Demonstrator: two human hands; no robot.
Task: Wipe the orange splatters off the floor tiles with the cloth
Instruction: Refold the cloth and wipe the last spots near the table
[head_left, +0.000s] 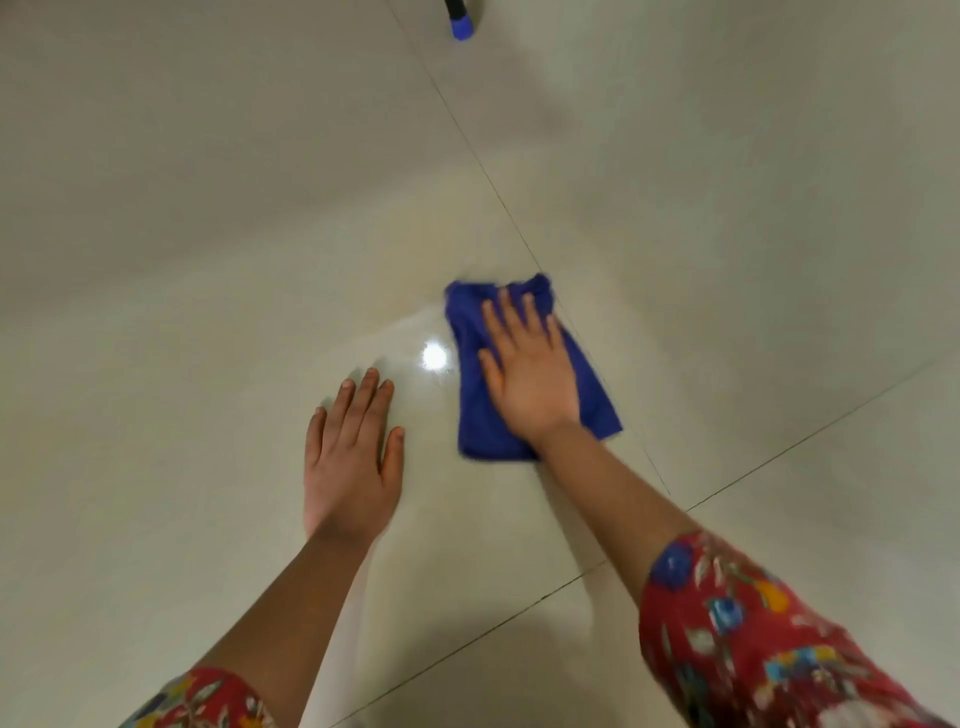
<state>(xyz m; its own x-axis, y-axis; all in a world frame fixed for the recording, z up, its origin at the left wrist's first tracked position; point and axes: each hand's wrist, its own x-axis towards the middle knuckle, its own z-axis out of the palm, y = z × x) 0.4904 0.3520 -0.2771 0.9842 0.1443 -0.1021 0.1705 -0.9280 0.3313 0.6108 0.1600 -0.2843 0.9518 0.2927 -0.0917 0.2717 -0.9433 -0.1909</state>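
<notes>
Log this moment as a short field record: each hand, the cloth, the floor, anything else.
Right hand: flat, fingers straight, pressing on the folded blue cloth
Left hand: rests flat on the glossy beige floor tiles, beside the cloth, not touching it
Orange splatters: none visible
Other: blue-tipped black object at the top edge

Right hand (524, 371): flat, fingers spread, pressing on the blue cloth (475, 405).
Left hand (350, 457): flat on the floor tiles (208, 234), at 8 o'clock from the cloth.
Blue-tipped black object (460, 23): at 12 o'clock, frame edge.
Sleeves (753, 639): red floral.
</notes>
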